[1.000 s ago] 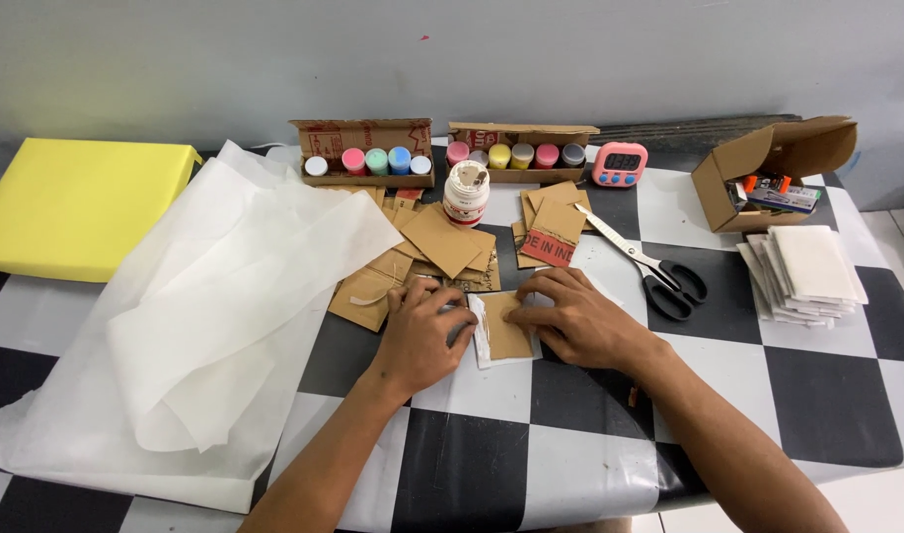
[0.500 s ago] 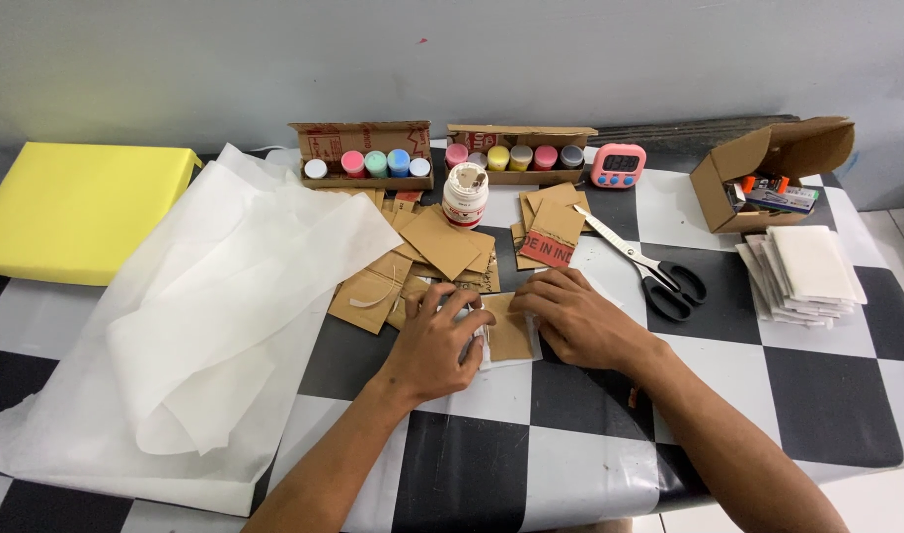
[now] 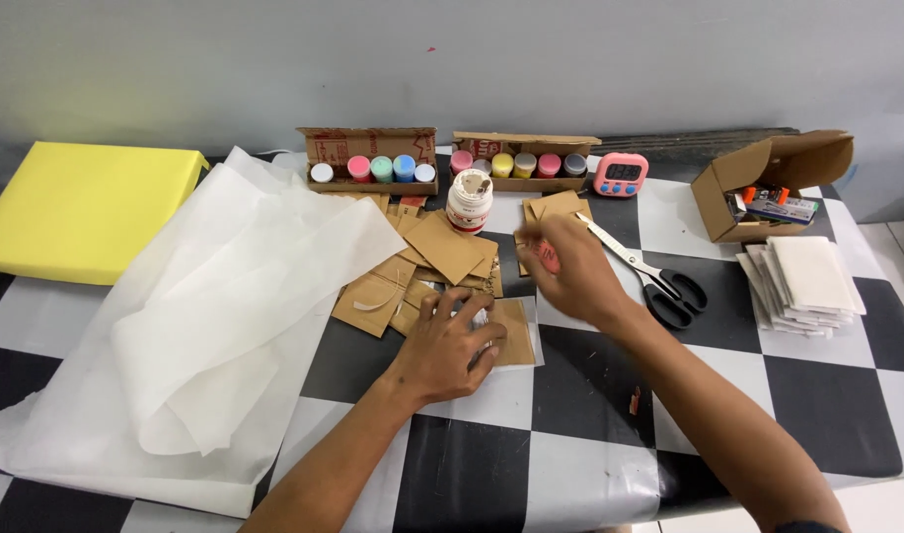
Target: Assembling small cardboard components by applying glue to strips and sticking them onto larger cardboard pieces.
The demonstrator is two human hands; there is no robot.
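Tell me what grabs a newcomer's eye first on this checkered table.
The two rows of bright paint pots in cardboard trays at the back, and the big sheet of white paper spread at left beside a yellow box. At centre, the left hand presses a cardboard piece while the right hand hovers near black-handled scissors.

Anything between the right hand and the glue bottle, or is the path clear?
Nothing visible blocks it. The right hand hovers over loose cardboard pieces, and the white glue bottle stands upright just beyond to its left. The left hand presses a cardboard square, nearer the table's front edge.
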